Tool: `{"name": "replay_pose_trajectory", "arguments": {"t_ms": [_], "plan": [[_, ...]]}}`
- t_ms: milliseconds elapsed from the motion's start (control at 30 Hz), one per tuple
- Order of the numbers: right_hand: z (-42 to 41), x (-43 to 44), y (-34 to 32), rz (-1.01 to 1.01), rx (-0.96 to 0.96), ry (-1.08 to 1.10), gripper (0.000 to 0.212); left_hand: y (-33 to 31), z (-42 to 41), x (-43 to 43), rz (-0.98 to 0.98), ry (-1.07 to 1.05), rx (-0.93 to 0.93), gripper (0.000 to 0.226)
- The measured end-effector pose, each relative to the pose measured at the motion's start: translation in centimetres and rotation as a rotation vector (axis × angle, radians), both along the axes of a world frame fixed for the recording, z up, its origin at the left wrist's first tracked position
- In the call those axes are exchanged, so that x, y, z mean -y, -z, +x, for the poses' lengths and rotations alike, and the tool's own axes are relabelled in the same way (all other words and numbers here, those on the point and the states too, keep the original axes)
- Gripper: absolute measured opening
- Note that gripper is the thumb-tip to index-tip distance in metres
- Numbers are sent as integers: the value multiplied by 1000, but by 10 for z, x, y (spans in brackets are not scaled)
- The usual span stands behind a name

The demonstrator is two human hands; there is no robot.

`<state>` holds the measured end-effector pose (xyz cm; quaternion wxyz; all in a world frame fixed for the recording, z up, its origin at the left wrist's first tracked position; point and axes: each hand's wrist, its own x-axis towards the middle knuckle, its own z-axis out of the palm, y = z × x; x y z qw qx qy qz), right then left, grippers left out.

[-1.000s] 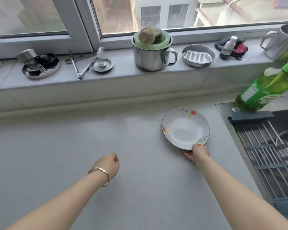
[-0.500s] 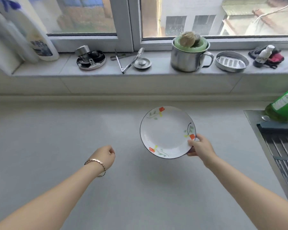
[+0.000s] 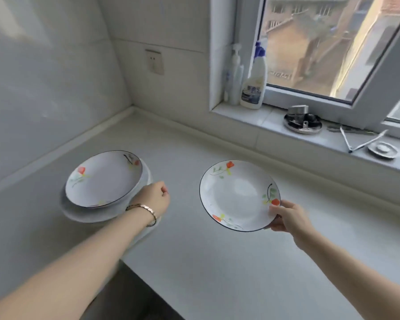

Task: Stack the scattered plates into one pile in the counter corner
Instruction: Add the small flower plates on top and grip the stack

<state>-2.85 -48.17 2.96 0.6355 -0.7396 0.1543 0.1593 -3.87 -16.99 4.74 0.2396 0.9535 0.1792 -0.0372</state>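
My right hand (image 3: 286, 218) grips the right rim of a white plate with red flowers (image 3: 237, 195) and holds it in the air above the grey counter. A pile of plates (image 3: 104, 181) sits on the counter near the corner at the left; its top plate has the same flower pattern and rests on larger white ones. My left hand (image 3: 154, 197), with a bracelet on the wrist, hovers just right of the pile with its fingers curled and nothing in it. The held plate is apart from the pile, to its right.
The counter's front edge (image 3: 153, 287) drops away below my left forearm. On the window sill stand two bottles (image 3: 252, 84), a round metal dish (image 3: 303, 121), tongs (image 3: 360, 139) and a small metal lid (image 3: 382, 150). A wall socket (image 3: 155, 62) sits above the corner.
My view has swung left to the counter corner. The right hand lifted the flowered plate off the counter and carried it left toward the pile, which has come into view. The left hand stays curled.
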Motion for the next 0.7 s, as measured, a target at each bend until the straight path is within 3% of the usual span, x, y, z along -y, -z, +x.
{"name": "replay_pose_trajectory", "arguments": {"t_ms": [367,700], "plan": [[41,-255,-21,49,54,-128,13,-27,-12,-255,22,-211,147,14],[39,-326,-25,-120,62,-252,16,10,-22,-307,-73,-323,39,19]]}}
